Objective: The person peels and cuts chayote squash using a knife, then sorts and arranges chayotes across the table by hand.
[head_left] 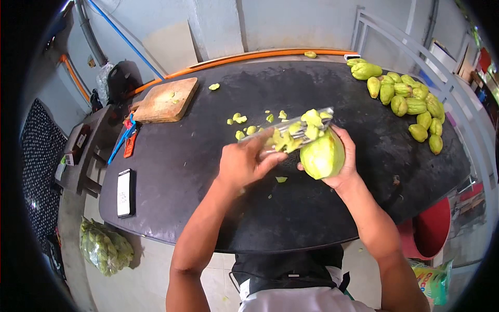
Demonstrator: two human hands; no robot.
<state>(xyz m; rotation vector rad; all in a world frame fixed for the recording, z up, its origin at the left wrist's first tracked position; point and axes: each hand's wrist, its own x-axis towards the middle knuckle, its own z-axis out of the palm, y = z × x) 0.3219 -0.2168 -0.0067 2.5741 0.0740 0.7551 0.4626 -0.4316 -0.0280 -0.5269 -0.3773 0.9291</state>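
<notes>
green rounded fruit (323, 157), flat metallic tool (300, 134), black tabletop (254, 218)

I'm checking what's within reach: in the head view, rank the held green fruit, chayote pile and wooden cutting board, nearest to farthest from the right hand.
1. Green fruit: in the right hand.
2. Chayote pile: back right of the table.
3. Wooden cutting board: back left.

Cutting board (166, 100) matt wood; bag (105, 247) glossy plastic; peeled fruit (323, 157) smooth.

1 red bin (430, 231), 1 blue pole (126, 39)
</notes>
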